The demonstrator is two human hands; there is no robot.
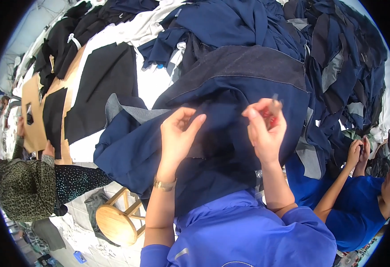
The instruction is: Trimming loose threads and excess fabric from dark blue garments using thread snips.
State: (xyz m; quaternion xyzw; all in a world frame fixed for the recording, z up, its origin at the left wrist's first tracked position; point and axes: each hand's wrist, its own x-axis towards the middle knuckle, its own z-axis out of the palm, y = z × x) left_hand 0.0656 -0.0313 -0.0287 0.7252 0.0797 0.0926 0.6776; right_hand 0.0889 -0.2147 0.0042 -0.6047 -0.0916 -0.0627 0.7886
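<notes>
My left hand (177, 133) is held above a dark navy garment (235, 95), thumb and fingers apart with nothing visible between them. To its right, my right hand (269, 129) is closed around a small tool with red parts (272, 119), its tip blurred and mostly hidden by the fingers. The garment spreads across the table edge and hangs down over my front. A wide charcoal panel (266, 64) is stitched along its far side. Its grey inner side (143, 115) shows at a fold on the left.
Heaped navy clothing (230, 22) rises behind the garment. Black cloth panels (106, 89) lie at the left. A wooden stool (117, 224) stands at lower left. One person (26, 191) holds brown card at far left; another in blue (359, 209) works close on my right.
</notes>
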